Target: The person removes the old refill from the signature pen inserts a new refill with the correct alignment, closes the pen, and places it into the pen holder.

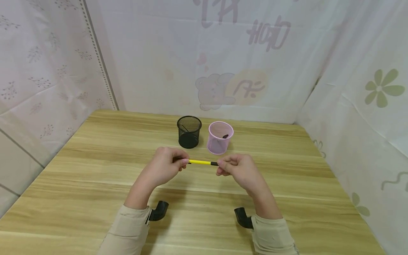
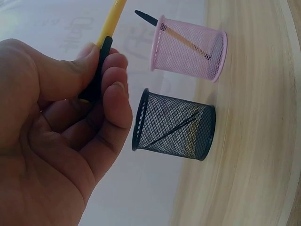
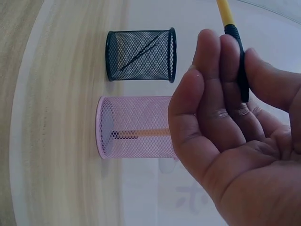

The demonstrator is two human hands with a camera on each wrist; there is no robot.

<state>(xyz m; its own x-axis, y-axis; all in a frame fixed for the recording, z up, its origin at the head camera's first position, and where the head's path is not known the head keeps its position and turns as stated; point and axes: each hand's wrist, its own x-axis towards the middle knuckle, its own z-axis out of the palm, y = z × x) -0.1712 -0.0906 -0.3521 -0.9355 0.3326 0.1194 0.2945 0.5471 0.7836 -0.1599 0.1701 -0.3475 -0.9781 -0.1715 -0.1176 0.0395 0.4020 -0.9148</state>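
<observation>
L hand (image 1: 164, 164) pinches one end of a yellow pen (image 1: 200, 162) w/ black ends; R hand (image 1: 243, 170) pinches the other, thumb vs. fingertips, rest part-curled. Pen's approx. level over the table (image 1: 204, 223), nr blk mesh cup (image 1: 188, 142) & pink mesh cup (image 1: 214, 144), w/ a 2nd pen (image 1: 225, 136) in the pink.

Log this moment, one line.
left hand: pinches slim yellow-and-black pen; right hand: pinches opposite end; cylindrical pink mesh cup: second pen inside; cylindrical black mesh cup: thin dark contents

Yellow-black pen (image 1: 200, 162); black mesh cup (image 1: 188, 140); pink mesh cup (image 1: 217, 146); wood-grained tan table (image 1: 204, 223).
</observation>
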